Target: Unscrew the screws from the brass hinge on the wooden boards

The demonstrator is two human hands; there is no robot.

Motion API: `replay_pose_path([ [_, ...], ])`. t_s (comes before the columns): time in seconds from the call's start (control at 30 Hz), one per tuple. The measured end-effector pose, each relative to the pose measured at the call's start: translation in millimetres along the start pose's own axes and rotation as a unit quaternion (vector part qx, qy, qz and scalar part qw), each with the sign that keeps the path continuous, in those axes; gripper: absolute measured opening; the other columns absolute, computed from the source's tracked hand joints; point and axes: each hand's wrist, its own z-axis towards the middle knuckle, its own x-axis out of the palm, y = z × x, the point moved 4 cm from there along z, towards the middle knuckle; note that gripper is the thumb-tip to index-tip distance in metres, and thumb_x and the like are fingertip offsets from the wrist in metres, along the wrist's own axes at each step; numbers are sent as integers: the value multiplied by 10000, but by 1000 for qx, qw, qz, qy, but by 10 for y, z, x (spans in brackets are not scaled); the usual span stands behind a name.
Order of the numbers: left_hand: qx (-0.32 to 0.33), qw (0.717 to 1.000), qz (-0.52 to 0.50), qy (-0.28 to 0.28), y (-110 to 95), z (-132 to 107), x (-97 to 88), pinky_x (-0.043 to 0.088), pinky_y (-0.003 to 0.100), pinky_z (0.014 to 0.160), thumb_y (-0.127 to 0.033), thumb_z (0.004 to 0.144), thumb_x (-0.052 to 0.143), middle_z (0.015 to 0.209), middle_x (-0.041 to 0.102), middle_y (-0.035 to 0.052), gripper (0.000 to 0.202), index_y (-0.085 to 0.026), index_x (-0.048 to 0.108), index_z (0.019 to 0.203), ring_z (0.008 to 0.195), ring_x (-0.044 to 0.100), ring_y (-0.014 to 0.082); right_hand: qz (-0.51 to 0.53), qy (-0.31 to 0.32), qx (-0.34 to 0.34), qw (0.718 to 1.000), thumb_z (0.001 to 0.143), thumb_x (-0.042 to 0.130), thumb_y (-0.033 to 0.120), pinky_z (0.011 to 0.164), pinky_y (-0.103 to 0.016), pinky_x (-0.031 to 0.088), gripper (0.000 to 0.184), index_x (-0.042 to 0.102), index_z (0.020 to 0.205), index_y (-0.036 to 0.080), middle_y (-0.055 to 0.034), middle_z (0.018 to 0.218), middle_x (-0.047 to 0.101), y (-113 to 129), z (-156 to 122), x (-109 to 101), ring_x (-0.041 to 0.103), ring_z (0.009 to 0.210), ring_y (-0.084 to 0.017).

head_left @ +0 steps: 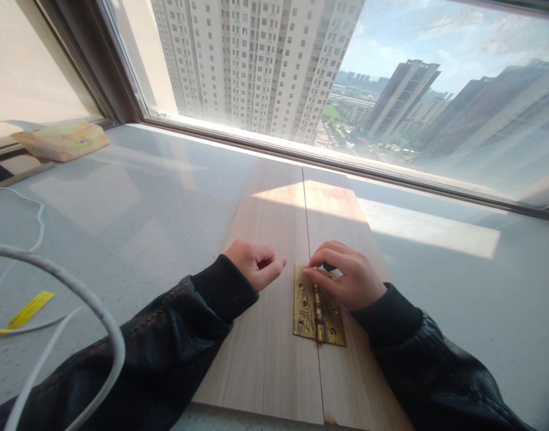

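A brass hinge lies flat across the seam between two pale wooden boards. Screw holes show in both of its leaves, and the knuckle runs along the seam. Over the hinge's upper end is my right hand, thumb and fingers pinched together near the top of the left leaf. Whatever sits between those fingertips is too small to make out. My left hand is curled closed above the left board, its thumb pointing toward the hinge but apart from it. The inside of its palm is hidden.
A light speckled countertop carries the boards. White cable with a yellow tag loops at the left. A yellowish soft packet rests at the back left, by the window frame. Tall buildings stand outside.
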Motion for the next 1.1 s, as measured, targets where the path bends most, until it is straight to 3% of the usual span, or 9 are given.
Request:
replay_pose_path([
  [0.13, 0, 1000, 0, -12, 14, -6, 13, 207, 222, 472, -377, 784, 518, 439, 274, -65, 417, -147, 404, 456, 455, 246, 56, 10, -4, -8, 1000, 852, 602, 288, 640, -315, 478, 160, 689, 940, 186, -58, 778, 625, -8, -9, 14, 570, 718, -161],
  [0.37, 3, 1000, 3, -15, 23, -6, 24, 211, 224, 476, -378, 783, 520, 438, 281, -65, 413, -146, 416, 457, 457, 243, 57, 12, -3, -11, 1000, 840, 625, 320, 595, -300, 468, 172, 715, 766, 194, -50, 711, 605, 1, 14, 8, 572, 665, -151],
  [0.57, 4, 1000, 8, 3, 36, 10, 23, 214, 222, 470, -394, 779, 515, 430, 293, -63, 422, -148, 417, 451, 453, 256, 59, 14, -9, -8, 1000, 809, 654, 314, 605, -300, 492, 200, 715, 939, 174, -58, 756, 626, 16, -9, -2, 595, 675, -153],
  [0.67, 3, 1000, 8, 7, 46, 15, 25, 214, 222, 470, -397, 779, 513, 429, 299, -61, 421, -148, 425, 452, 452, 259, 60, 20, -8, -16, 1000, 827, 614, 245, 595, -282, 491, 145, 726, 893, 182, -52, 747, 622, 32, -5, -1, 596, 660, -138],
  [0.83, 0, 1000, 8, 7, 43, 9, 31, 223, 221, 474, -395, 777, 519, 431, 313, -61, 410, -145, 447, 460, 454, 265, 60, 16, -9, -11, 1000, 821, 629, 262, 565, -281, 473, 131, 711, 761, 181, -48, 717, 605, 29, 12, -5, 580, 634, -137],
  [1.03, 3, 1000, 5, -5, 21, -3, 25, 227, 225, 484, -381, 785, 517, 436, 313, -61, 409, -144, 441, 461, 461, 262, 61, 25, -14, -8, 1000, 811, 643, 279, 567, -285, 486, 173, 718, 938, 188, -46, 748, 618, 14, -10, -2, 587, 637, -137],
  [1.1, 0, 1000, 6, -4, 29, 1, 25, 225, 226, 482, -384, 785, 514, 437, 310, -60, 408, -145, 438, 463, 460, 262, 61, 31, -12, -14, 999, 826, 617, 248, 566, -275, 486, 145, 724, 908, 196, -42, 739, 616, 16, -12, 0, 588, 635, -130],
])
